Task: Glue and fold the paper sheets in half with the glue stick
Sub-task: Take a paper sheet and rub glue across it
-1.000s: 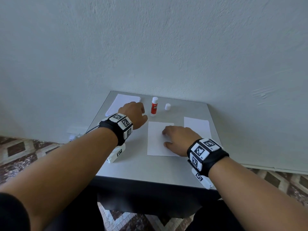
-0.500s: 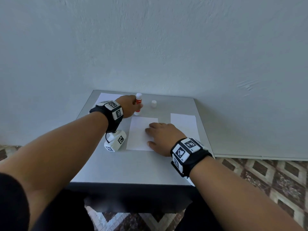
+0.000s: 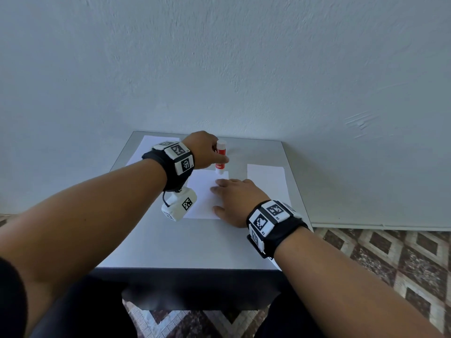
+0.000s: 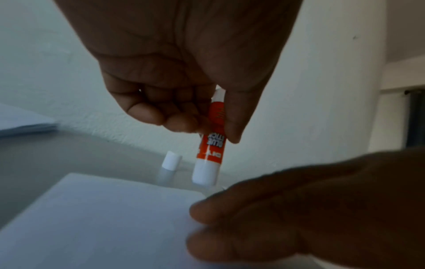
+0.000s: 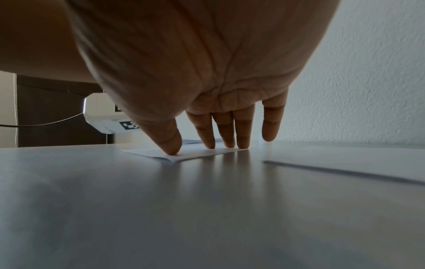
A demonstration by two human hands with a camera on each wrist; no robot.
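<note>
Left hand (image 3: 203, 150) has closed on the glue stick (image 3: 220, 156) since a second ago; fingers (image 4: 181, 123) and thumb pinch its barrel, held upright just off the table (image 3: 195, 240). Cap (image 4: 170, 160) off, standing behind. Right hand (image 3: 235, 200), fingers flat, presses the centre sheet (image 3: 203, 191). No glue visibly applied, sheet unfolded; side sheets (image 3: 266, 179) wait.

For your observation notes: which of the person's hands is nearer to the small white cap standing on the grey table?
Left. The left hand grips the red-and-white glue stick beside the small white cap; the right hand presses the middle paper sheet, nearer the person.
</note>
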